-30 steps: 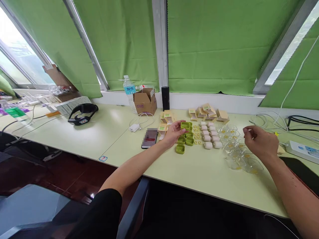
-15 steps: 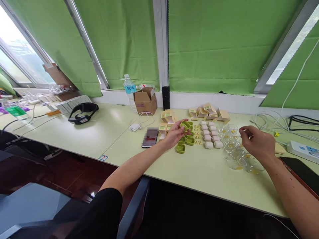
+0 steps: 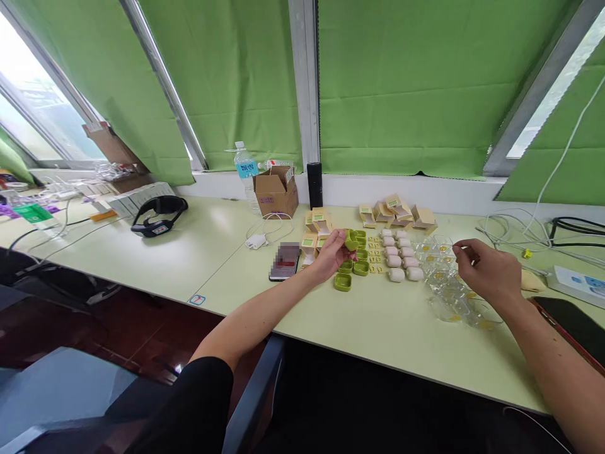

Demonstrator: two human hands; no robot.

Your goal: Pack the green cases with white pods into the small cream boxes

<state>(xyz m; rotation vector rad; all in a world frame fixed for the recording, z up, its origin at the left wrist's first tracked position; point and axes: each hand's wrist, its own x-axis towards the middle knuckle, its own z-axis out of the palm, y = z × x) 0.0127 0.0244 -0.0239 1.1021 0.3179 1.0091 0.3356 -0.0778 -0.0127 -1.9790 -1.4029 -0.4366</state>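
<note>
Green tray [image 3: 351, 239] gripped in the left hand [image 3: 331, 256], other green trays [image 3: 343, 282] and pale cases [image 3: 396, 274] sorted but uncombined; can't tell if the right hand [image 3: 489, 270] holds anything.

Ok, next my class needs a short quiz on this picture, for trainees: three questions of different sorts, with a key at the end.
1. Multiple choice: what does the left hand hold?
A) the bottle
B) a green tray
C) the headset

2. True or false: the pale pods lie between the green trays on the desk and the clear packs.

3. Fill in the missing word: of the two hands, the ____ one is nearer the clear packs.

Key:
1. B
2. True
3. right (the right hand)
</note>
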